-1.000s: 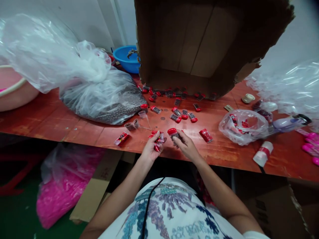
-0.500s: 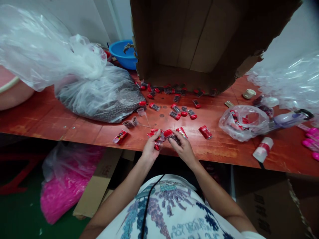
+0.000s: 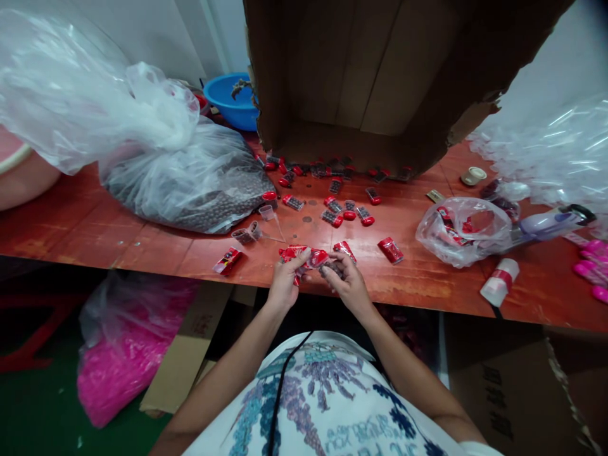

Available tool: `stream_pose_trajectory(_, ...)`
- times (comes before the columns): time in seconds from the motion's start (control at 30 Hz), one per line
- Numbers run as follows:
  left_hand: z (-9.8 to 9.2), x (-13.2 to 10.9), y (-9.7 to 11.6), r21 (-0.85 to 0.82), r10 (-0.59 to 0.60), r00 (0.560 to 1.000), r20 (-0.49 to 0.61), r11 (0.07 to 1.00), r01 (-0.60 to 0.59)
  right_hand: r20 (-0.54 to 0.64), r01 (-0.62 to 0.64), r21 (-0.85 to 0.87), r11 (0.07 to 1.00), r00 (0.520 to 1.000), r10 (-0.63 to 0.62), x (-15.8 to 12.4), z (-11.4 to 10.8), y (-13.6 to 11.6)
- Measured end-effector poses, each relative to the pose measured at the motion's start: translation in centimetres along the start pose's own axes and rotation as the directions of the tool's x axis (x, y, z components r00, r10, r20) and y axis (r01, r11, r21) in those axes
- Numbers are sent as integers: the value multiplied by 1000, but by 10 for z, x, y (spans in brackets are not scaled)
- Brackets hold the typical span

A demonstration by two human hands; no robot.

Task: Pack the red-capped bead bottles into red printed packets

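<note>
Red-capped vial between both closed hands

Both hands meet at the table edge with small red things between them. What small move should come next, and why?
Probably slide the small clear red-capped tube, pinched in the right hand, into the red plastic wrapper held by the left hand. The cap seems to touch the wrapper, and a finished-looking red-wrapped piece lies on the red-brown wooden table nearby.

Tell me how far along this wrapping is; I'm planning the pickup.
Done: a few red-wrapped packs lie on the table. In hand: the left hand holds red wrappers, the right hand a red-capped vial. Left: a dozen-odd bare vials near the cardboard box.
</note>
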State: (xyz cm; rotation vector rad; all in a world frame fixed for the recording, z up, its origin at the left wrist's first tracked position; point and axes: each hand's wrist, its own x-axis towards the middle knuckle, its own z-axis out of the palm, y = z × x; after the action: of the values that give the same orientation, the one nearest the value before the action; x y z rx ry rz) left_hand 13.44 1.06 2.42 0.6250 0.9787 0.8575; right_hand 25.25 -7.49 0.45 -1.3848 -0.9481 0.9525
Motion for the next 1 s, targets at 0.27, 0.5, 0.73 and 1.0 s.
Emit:
stream_pose_trajectory(0.27, 0, -5, 4, 80, 161, 980, 114, 982, -170, 52, 40, 26, 999, 998, -41, -2, -6, -6)
stream_pose_trajectory(0.5, 0, -8, 8, 163, 165, 959, 229, 965, -204, -32, 163, -171, 972, 985, -170, -9, -8, -9)
stream_pose_trajectory(0.73, -2, -7, 13, 230, 149, 949, 278, 949, -216, -13, 35, 28, 999, 999, -35, -11, -5, -10)
stream_pose_trajectory(1.0, 4, -11, 12, 195, 153, 968, 201, 962, -192, -27, 118, -47, 992, 992, -120, -12, -7, -12)
